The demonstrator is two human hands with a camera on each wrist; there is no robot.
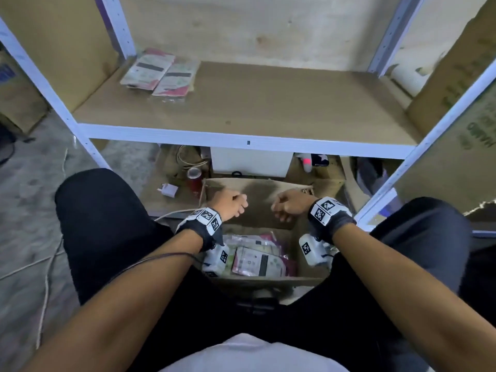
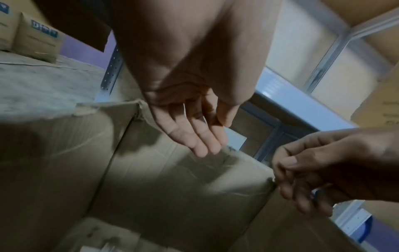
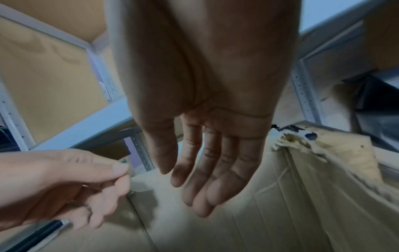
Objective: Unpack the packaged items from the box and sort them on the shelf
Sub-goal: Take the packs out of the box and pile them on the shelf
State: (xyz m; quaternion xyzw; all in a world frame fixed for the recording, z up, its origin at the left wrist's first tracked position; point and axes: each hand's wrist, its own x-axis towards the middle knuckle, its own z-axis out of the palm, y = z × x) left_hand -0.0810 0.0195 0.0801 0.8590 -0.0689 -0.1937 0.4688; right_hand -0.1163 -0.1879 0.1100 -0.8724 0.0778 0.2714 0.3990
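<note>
An open cardboard box [image 1: 257, 191] stands on the floor between my knees. Several pink-and-white packets [image 1: 257, 261] lie in its bottom, partly hidden by my wrist cameras. Both hands hover over the box's far half, a little apart. My left hand [image 1: 236, 204] has relaxed fingers [image 2: 200, 145] and holds nothing. My right hand [image 1: 281, 208] also hangs loose and empty, its fingers [image 3: 205, 179] pointing down at the far wall [image 3: 270, 213]. Two matching packets [image 1: 161, 73] lie side by side at the back left of the wooden shelf board [image 1: 268, 103].
Under the shelf sit a red can [image 1: 193, 177], a white plug [image 1: 167, 189], a white box [image 1: 251, 162] and coiled cable. Cardboard sheets [image 1: 456, 130] lean at the right. White shelf posts [image 1: 67, 122] frame both sides. Cables trail over the floor on the left.
</note>
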